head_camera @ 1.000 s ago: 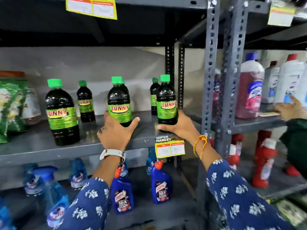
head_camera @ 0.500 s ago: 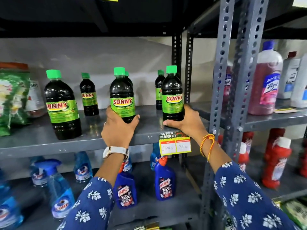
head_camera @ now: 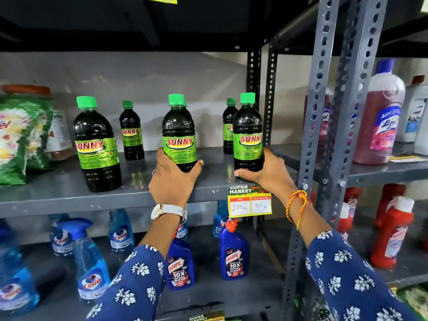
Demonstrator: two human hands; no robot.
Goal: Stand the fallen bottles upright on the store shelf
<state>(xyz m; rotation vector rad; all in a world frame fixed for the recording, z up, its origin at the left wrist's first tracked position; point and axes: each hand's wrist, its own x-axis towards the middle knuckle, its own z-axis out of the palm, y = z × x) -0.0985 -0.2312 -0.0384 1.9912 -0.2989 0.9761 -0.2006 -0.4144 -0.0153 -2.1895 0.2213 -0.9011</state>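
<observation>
Several dark Sunny bottles with green caps and green labels stand upright on the grey shelf [head_camera: 69, 195]. My left hand [head_camera: 172, 181] wraps the base of the middle front bottle [head_camera: 178, 133]. My right hand [head_camera: 266, 172] grips the base of the right front bottle [head_camera: 247, 133], near the shelf's front edge. A left front bottle [head_camera: 96, 144] stands free. Two smaller-looking bottles stand at the back, one at back left [head_camera: 131, 130] and one at back right [head_camera: 228, 126], the latter partly hidden. Another cap peeks out behind the middle bottle.
A green pouch [head_camera: 20, 137] and a jar sit at the shelf's left end. A yellow price tag [head_camera: 249, 201] hangs on the front edge. Blue spray bottles [head_camera: 89, 262] and Harpic bottles [head_camera: 234, 253] fill the shelf below. Grey perforated posts [head_camera: 324, 112] stand right, with pink Lizol [head_camera: 382, 117] beyond.
The view has shifted right and closer. Both hands stay on the same two bottles' bases; the bottles remain upright in about the same spots. The other person's hand at far right is out of sight.
</observation>
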